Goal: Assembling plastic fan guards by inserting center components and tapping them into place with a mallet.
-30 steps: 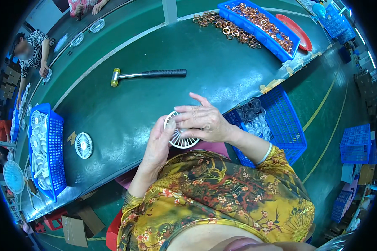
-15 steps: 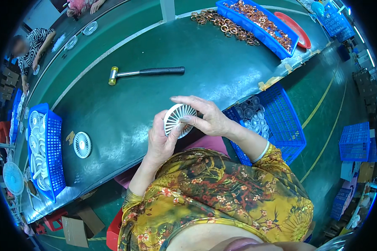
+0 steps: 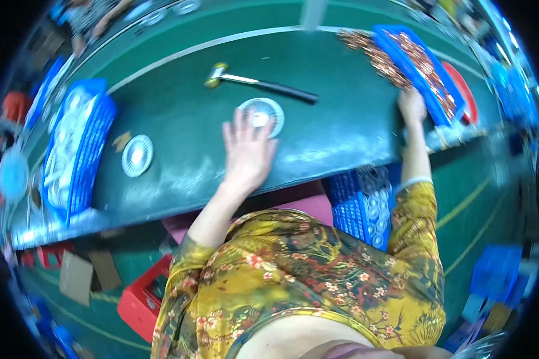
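Observation:
On the green bench lies a round white slotted plastic disc. My left hand rests on its near edge with the fingers spread. Far to the right, my right hand reaches to the near end of a pile of copper-coloured rings, beside a blue tray holding more rings. Motion blur smears its fingers, so whether it grips a ring does not show. A second white slotted disc lies by itself on the left of the bench.
Beyond the disc lies a hammer with a yellow head and black handle. A blue basket of white parts stands at the bench's left end. Below the bench edge is another blue basket with clear round parts. A red plate adjoins the tray.
The disc held in both hands went down onto the bench. My left hand opened over it, and my right hand moved away to the copper rings. The whole view has turned and shifted.

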Demonstrator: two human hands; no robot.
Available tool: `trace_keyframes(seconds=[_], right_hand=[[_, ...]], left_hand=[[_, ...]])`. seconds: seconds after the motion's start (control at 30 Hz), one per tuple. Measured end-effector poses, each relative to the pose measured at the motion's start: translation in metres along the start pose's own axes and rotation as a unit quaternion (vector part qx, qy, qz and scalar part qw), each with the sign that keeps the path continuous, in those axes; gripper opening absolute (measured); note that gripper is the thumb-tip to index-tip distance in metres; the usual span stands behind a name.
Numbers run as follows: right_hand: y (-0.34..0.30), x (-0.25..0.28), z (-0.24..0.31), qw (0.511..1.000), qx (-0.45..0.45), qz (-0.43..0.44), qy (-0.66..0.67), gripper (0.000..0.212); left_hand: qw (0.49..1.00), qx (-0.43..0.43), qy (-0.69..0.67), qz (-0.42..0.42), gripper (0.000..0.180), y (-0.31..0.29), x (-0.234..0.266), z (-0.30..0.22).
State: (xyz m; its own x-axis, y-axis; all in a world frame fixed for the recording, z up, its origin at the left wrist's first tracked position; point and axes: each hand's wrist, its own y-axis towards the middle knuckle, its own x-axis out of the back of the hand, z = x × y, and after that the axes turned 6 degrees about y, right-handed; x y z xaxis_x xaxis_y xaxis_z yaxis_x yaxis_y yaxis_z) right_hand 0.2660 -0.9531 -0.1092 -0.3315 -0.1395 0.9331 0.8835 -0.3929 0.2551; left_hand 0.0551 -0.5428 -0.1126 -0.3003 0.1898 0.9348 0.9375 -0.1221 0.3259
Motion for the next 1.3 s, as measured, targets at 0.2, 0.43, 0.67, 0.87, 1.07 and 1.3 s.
trace_keyframes(seconds=[0.2, 0.43, 0.67, 0.87, 1.07, 1.3], right_hand=[[-0.023, -0.001, -0.001, 0.988, 0.109, -0.082, 0.071, 0.03], [-0.132, 0.032, 0.082, 0.886, 0.331, -0.069, 0.318, 0.01], [-0.214, 0.068, 0.154, 0.774, 0.401, -0.011, 0.49, 0.01], [-0.25, 0.078, 0.178, 0.714, 0.496, -0.056, 0.491, 0.019], [-0.283, 0.091, 0.211, 0.622, 0.61, -0.06, 0.488, 0.024], [-0.293, 0.098, 0.223, 0.691, 0.617, -0.003, 0.376, 0.014]], left_hand=[[0.984, 0.042, -0.064, -0.163, 0.048, -0.012, 0.041, 0.043], [0.929, 0.314, 0.187, -0.059, 0.083, -0.065, 0.052, 0.184], [0.893, 0.43, 0.031, -0.128, 0.039, -0.077, 0.082, 0.177], [0.826, 0.324, -0.374, -0.269, 0.018, -0.064, 0.054, 0.116], [0.713, 0.249, -0.634, -0.171, 0.037, -0.049, 0.067, 0.03], [0.804, 0.19, -0.535, -0.18, 0.035, -0.053, 0.072, 0.013]])
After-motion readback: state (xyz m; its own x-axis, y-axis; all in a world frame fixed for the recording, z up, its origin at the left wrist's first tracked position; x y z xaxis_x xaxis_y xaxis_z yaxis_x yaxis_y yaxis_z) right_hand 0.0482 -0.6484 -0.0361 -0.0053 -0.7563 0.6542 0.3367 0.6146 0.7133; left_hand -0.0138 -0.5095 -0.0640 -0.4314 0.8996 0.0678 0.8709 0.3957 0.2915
